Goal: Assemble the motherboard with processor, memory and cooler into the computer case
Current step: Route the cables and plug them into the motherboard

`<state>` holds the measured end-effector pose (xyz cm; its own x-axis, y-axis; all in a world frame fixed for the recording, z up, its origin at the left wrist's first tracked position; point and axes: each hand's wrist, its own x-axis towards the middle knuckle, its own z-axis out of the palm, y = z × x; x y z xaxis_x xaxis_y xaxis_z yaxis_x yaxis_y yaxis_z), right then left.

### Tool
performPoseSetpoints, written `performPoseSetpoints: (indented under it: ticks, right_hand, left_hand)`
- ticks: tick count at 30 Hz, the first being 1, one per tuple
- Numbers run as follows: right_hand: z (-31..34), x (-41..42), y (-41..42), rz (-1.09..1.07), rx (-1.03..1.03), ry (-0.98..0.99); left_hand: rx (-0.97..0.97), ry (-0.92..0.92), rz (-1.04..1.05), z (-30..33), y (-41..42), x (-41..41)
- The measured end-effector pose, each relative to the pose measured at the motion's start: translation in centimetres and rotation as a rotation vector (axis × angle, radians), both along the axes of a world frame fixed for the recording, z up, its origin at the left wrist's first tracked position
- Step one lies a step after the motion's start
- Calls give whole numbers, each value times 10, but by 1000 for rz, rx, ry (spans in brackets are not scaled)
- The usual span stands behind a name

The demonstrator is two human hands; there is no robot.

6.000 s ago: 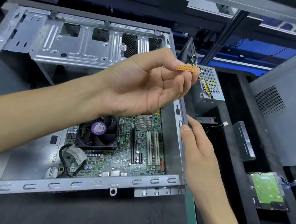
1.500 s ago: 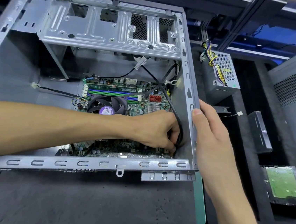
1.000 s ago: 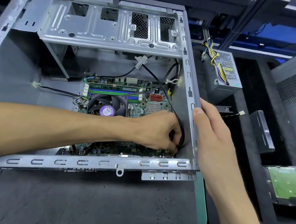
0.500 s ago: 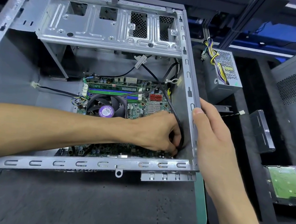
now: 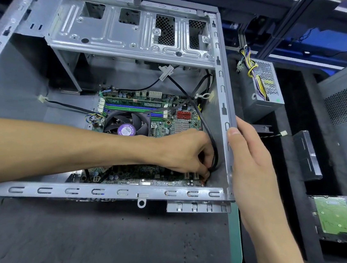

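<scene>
A dark grey mat [image 5: 101,239] with a green edge is covering the workbench, and blue shelves are standing behind it at 12 o'clock. On the mat an open metal computer case [image 5: 117,191] is lying on its side. The motherboard [image 5: 169,120] is sitting inside the case, on its floor, toward 3 o'clock of the case. On the board a cooler [image 5: 127,124] with a black fan and a purple label is standing, and just at 12 o'clock of it the memory [image 5: 134,102] is sitting in 1 of the coloured slots.

The left hand [image 5: 185,152] is reaching across the case from 9 o'clock. Its fingers are curling down and pinching something small at the near right corner of the board, where a black cable [image 5: 209,130] is ending. I cannot tell exactly what piece the fingers are holding, because the hand is covering it. The cable is running up along the right wall toward 12 o'clock.

The right hand [image 5: 248,160] is coming from 5 o'clock and is gripping the right wall of the case, with the thumb lying on the top edge.

Outside the case, at 2 o'clock, a power supply [image 5: 263,87] with yellow and black wires is standing. At 4 o'clock a hard drive [image 5: 334,219] is lying with its green board facing up.
</scene>
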<state>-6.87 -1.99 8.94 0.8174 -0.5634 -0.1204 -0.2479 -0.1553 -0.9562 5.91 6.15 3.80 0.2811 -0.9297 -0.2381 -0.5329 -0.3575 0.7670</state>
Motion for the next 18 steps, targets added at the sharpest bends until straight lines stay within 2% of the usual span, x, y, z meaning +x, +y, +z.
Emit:
performPoseSetpoints:
  ticks: [18]
  right_hand:
    - [1,-1,0,4,33,-4]
  left_hand:
    - [-6,-61,-31,4,4,-6]
